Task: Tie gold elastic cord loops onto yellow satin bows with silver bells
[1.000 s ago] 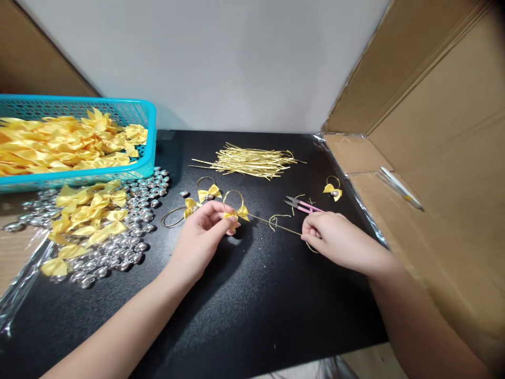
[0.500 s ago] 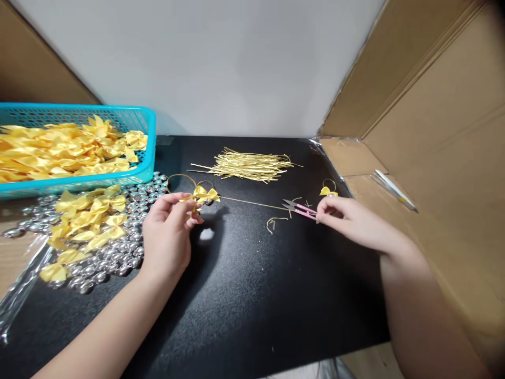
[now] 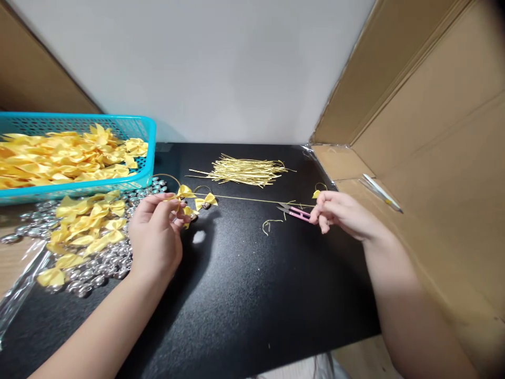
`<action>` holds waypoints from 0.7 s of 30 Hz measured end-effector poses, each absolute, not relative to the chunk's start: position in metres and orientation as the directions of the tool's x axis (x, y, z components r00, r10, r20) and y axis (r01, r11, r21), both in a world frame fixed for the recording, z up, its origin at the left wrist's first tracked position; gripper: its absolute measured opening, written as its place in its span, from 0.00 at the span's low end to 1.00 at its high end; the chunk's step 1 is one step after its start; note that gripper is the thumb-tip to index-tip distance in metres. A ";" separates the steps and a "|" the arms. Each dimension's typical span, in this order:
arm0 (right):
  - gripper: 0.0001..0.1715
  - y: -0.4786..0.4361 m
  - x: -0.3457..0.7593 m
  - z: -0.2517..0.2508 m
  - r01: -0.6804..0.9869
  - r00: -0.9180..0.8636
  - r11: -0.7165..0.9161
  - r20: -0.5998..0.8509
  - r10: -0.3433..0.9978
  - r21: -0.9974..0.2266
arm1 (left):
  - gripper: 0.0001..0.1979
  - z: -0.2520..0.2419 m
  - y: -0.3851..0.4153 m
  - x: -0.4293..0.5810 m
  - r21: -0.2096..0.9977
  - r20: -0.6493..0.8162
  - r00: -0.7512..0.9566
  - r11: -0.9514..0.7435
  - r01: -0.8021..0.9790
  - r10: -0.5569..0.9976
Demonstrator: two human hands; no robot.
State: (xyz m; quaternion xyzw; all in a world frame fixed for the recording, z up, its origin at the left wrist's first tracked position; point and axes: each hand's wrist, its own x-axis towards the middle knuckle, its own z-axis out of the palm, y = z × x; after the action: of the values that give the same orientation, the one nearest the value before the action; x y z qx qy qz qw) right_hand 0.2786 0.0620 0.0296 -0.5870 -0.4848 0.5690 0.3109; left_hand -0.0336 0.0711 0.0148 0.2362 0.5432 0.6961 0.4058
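Note:
My left hand (image 3: 155, 234) is closed on a yellow ribbon bow (image 3: 184, 191), with a thin gold loop rising behind the fingers. From there a gold cord (image 3: 240, 199) runs taut across to my right hand (image 3: 335, 213), whose fingertips pinch its far end. Pink-handled thread snips (image 3: 294, 211) lie under the cord, their handle ends partly behind my right fingers. Just beyond my left fingers, another bow with a loop (image 3: 205, 201) rests on the black table (image 3: 236, 295). One more looped bow (image 3: 316, 194) is partly hidden behind my right hand.
A turquoise basket (image 3: 152, 152) full of yellow bows stands at the back left. Silver beads (image 3: 84, 276) and loose bows (image 3: 84, 221) spread before it. A bundle of gold cords (image 3: 248, 171) lies at the back, cord scraps (image 3: 268, 226) nearer. White tweezers (image 3: 381, 192) lie on cardboard at right.
My left hand has shifted slightly left with the bow. The cord has moved up off the snips' blades, still stretched between my hands, and my right hand's lower fingers have uncurled a little.

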 end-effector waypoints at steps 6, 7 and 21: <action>0.14 0.068 0.269 0.017 -0.222 -0.025 -0.329 -0.332 0.943 -0.918 | 0.10 0.013 0.072 -0.036 0.947 -0.125 -0.553 -0.068 -0.315 0.824; 0.13 0.069 0.266 0.015 -0.303 0.009 -0.284 -0.301 0.954 -0.910 | 0.10 0.012 0.072 -0.036 0.946 -0.125 -0.551 -0.068 -0.318 0.825; 0.11 0.079 0.260 0.008 -0.636 0.187 -0.057 -0.226 0.956 -0.770 | 0.11 0.012 0.070 -0.034 0.947 -0.138 -0.513 -0.038 -0.318 0.847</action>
State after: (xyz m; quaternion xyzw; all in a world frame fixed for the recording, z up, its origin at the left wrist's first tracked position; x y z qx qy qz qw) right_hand 0.2596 0.0786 0.0080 -0.4023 -0.1991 0.6057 0.6570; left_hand -0.0337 0.0702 0.0124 0.2426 0.5445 0.6784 0.4294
